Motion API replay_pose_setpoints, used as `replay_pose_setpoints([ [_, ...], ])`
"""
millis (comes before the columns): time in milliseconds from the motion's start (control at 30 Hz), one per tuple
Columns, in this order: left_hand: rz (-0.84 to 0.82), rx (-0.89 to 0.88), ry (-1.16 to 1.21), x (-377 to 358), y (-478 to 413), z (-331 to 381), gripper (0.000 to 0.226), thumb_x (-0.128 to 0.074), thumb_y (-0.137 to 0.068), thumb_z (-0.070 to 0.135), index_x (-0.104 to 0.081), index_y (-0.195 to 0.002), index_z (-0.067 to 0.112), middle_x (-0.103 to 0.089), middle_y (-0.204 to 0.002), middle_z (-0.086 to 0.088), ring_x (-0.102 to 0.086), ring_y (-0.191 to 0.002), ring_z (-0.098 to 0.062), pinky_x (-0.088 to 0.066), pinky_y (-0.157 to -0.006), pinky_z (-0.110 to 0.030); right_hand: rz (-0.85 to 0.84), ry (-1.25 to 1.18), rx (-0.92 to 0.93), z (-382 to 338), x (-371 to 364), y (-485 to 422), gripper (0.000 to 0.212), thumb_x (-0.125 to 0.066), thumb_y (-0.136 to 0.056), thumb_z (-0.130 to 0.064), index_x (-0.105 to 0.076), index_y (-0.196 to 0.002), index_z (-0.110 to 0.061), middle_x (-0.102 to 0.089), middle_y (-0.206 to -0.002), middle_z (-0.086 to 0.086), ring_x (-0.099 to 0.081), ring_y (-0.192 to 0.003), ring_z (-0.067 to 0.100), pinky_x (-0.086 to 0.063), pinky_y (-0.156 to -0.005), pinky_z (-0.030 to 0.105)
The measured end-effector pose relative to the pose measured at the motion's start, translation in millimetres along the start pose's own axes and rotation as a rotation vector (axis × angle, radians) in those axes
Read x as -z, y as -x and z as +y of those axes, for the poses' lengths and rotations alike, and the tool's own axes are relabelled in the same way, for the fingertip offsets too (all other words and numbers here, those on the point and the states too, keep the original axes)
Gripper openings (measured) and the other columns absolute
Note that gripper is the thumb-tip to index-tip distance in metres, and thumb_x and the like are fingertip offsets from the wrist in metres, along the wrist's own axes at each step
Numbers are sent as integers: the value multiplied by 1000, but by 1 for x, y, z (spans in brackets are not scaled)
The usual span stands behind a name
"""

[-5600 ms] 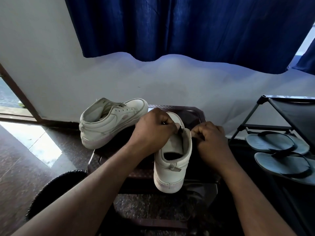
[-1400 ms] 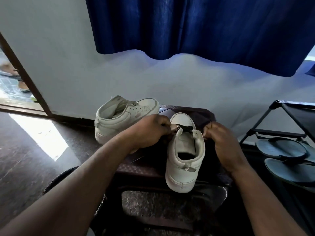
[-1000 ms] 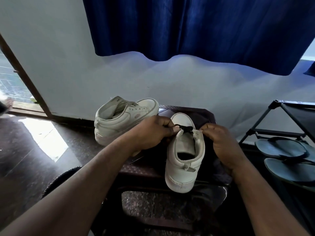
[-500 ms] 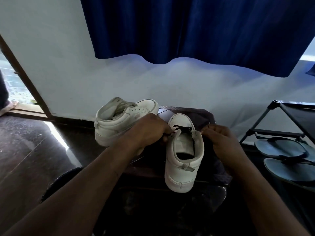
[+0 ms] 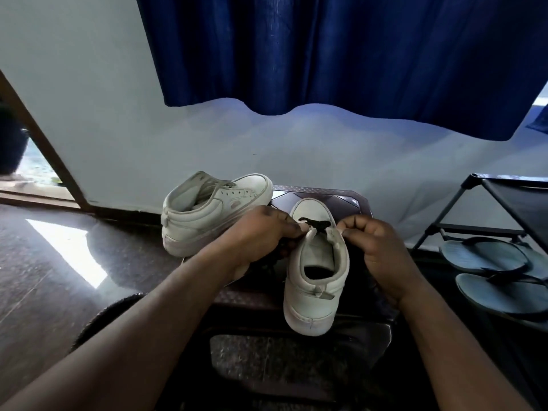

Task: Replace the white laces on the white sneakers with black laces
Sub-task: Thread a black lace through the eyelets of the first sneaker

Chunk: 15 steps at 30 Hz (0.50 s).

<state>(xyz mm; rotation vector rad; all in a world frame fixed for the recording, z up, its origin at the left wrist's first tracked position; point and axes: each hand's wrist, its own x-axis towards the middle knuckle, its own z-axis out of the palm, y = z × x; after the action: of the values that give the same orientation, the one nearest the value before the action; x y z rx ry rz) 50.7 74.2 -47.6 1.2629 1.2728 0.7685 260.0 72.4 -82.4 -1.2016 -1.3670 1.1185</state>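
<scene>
A white sneaker (image 5: 315,274) stands heel toward me on a dark stool (image 5: 326,194). A black lace (image 5: 315,224) crosses its lowest eyelets near the toe. My left hand (image 5: 261,232) pinches the sneaker's left eyelet edge where the lace comes through. My right hand (image 5: 376,244) pinches the right eyelet edge, fingers curled; the lace ends are hidden under both hands. A second white sneaker (image 5: 213,209), with no lace showing, lies tilted on the stool's left side behind my left hand.
A black shoe rack (image 5: 504,209) at the right holds two grey flip-flops (image 5: 489,268). A blue curtain (image 5: 326,48) hangs over the white wall behind. An open doorway (image 5: 26,161) is at far left, and a dark round basket (image 5: 106,318) sits on the floor under my left forearm.
The black lace now shows across the front eyelets, where both hands covered it before. My hands have drawn close to the eyelet edges on either side. The sneakers have stayed in place.
</scene>
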Motion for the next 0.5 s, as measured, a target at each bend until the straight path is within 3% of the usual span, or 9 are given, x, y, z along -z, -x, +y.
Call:
replay_pose_setpoints([
  [100, 66, 31, 22, -5, -1, 1, 28, -74, -91, 17, -70, -63, 16, -59, -65, -7, -49, -66, -23, -35, -59, -30, 5, -5, -24, -1, -1, 1, 23, -63, -97, -3, -71, -78, -13, -71, -72, -6, -59, -69, 6, -47, -72, 28],
  [300, 176, 62, 3, -7, 0, 7, 8, -70, -85, 17, -69, -80, 11, -59, -67, -11, -51, -63, -23, -40, -63, -35, -36, 143, -30, -3, 5, -1, 25, -62, -99, -6, -71, -78, -17, -72, -71, -13, -60, -67, -2, -47, -72, 25],
  [500, 155, 114, 7, -4, -1, 6, 16, -69, -86, 17, -69, -71, 11, -60, -60, -6, -50, -53, -22, -39, -53, -26, -78, 258, -60, 2, 11, -4, 31, -63, -101, -12, -76, -76, -25, -75, -77, -8, -62, -77, 9, -50, -84, 38],
])
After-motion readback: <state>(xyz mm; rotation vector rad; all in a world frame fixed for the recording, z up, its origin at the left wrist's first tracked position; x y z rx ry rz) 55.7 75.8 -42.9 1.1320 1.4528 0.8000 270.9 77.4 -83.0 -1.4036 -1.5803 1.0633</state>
